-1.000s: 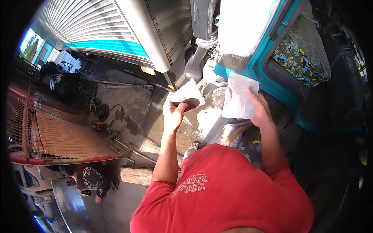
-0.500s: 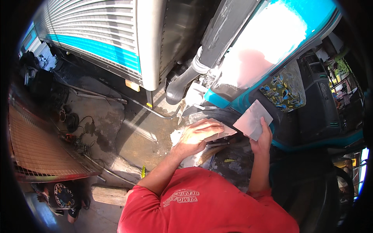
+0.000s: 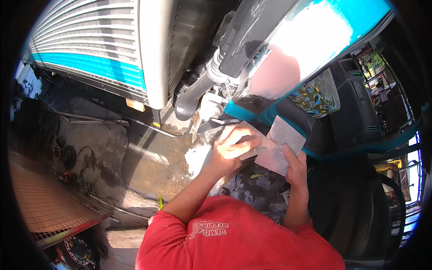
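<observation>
My left hand (image 3: 235, 146) is closed on a thin flat spreader (image 3: 257, 135) with pale pinkish paste on it. My right hand (image 3: 295, 165) grips a squarish flat plate (image 3: 288, 136) by its near edge, thumb on top. Pinkish smears cover part of the plate. The spreader's edge meets or overlaps the left side of the plate; whether they touch is hard to tell. Just beyond both hands rises a teal vehicle panel (image 3: 235, 109), with a large pinkish-white filled patch (image 3: 276, 74) on its upper part.
A grey pipe (image 3: 191, 100) and a ribbed silver truck body (image 3: 90, 27) stand ahead to the left. Right of me are the open cab with a patterned cloth (image 3: 317, 96) and a dark seat (image 3: 342, 211). A wooden block (image 3: 128, 237) and a crouching person (image 3: 78, 252) are at lower left.
My left hand has brought the spreader right and up against the plate. The plate has shifted slightly left and turned. My view has moved a little to the right.
</observation>
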A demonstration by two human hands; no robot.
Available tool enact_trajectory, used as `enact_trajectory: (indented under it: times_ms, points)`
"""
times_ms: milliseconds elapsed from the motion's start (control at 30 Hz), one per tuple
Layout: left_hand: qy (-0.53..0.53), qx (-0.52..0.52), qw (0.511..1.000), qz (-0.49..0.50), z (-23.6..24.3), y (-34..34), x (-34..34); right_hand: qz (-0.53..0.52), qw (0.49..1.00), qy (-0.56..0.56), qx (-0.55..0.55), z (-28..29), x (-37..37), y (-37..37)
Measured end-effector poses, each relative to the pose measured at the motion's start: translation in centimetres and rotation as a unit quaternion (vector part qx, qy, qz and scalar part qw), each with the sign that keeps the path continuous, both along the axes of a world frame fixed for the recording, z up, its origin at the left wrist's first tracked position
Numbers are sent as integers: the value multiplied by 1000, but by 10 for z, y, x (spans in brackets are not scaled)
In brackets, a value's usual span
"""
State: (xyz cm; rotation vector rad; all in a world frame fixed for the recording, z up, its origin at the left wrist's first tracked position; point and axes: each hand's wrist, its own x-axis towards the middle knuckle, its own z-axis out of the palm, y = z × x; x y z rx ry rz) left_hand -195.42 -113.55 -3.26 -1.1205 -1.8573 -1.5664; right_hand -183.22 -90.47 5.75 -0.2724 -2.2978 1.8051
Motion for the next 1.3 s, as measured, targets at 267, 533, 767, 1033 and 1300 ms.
enact_trajectory:
  times_ms: [267,533,767,1033,1300]
  points:
    - [-185,68,975,-104,8,10,-39,-259,931,177,-186,49,15,37]
    - [-68,200,965,155,114,52,-135,-274,929,140,-205,26,47,46]
    - [24,195,959,205,143,88,-147,-302,918,161,-199,22,67,73]
    - [118,226,941,224,136,120,-140,-295,923,150,-197,20,79,81]
    - [66,177,956,225,155,123,-143,-309,920,146,-190,23,76,84]
